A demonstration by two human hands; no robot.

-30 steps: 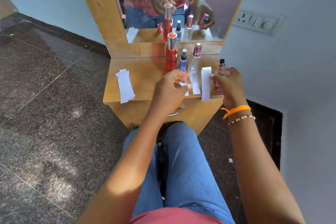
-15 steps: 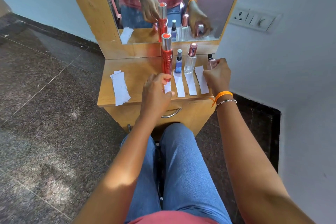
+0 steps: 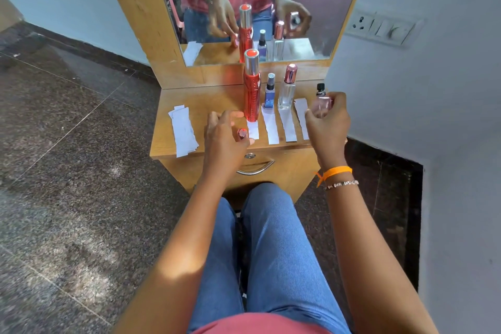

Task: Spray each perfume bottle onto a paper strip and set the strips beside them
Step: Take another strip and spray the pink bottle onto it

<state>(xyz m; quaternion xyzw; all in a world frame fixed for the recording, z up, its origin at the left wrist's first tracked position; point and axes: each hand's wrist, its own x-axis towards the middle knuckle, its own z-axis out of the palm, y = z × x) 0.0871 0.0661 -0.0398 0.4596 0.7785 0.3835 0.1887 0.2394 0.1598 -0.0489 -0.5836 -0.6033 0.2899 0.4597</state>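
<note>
Three perfume bottles stand in a row on the wooden dresser top: a tall red bottle, a small blue bottle and a clear bottle with a pink cap. A white paper strip lies in front of each: the first strip, the second strip and the third strip. A fourth strip lies at the right. My right hand grips a small pink bottle with a bare black sprayer, just above the top's right end. My left hand pinches a small pink cap on the top near the front edge.
A stack of unused paper strips lies at the dresser's left end. A mirror rises right behind the bottles. The drawer handle is below the front edge. A wall with a switch plate is close on the right.
The strip my right hand held now lies on the top at the right. My left hand let go of its strip, moved left and closed on the pink cap.
</note>
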